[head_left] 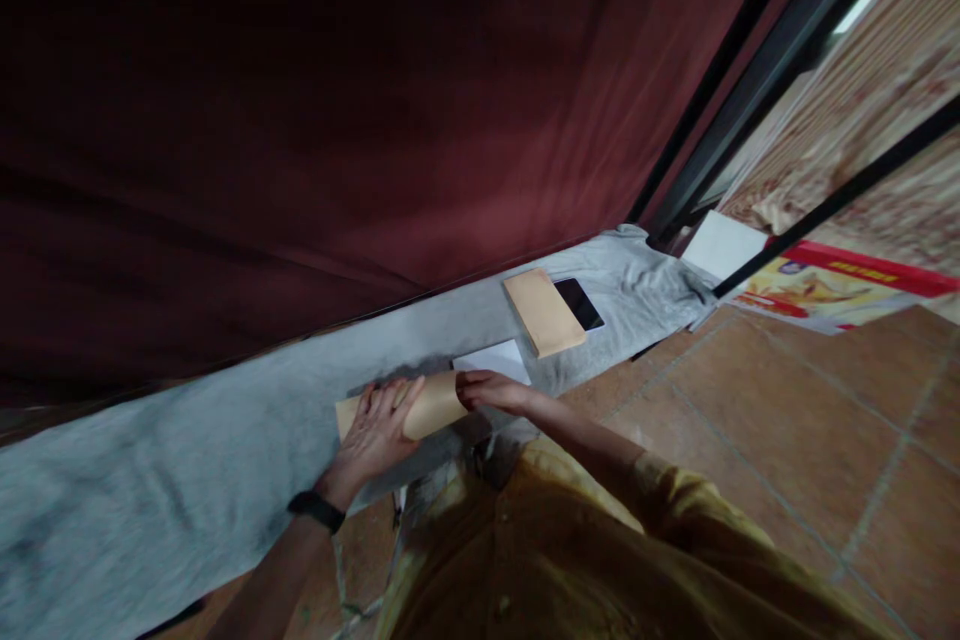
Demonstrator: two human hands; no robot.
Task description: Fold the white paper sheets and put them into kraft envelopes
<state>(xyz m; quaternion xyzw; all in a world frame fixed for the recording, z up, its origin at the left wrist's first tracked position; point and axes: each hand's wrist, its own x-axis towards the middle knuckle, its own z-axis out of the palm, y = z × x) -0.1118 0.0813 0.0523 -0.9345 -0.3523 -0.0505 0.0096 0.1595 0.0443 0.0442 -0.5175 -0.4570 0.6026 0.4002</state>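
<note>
A brown paper envelope (439, 406) lies bowed on the cloth-covered bench in front of me, with its open end to the right. My left hand (381, 430), a dark band on its wrist, grips the envelope from above across its left half. At the mouth is my right hand (491, 392), its fingertips inside or just behind the paper edge. Whether they pinch anything is hidden. A white sheet or booklet (499, 360) sits just behind the right hand, partly covered by it.
Farther right on the grey cloth (247, 430), a second brown envelope (544, 312) overlaps a dark-screened phone or tablet (581, 304). A dark red curtain (375, 120) hangs behind the narrow bench. Black metal bars (720, 80) and a colourful printed box (832, 285) are at right, beside the tiled floor (750, 430).
</note>
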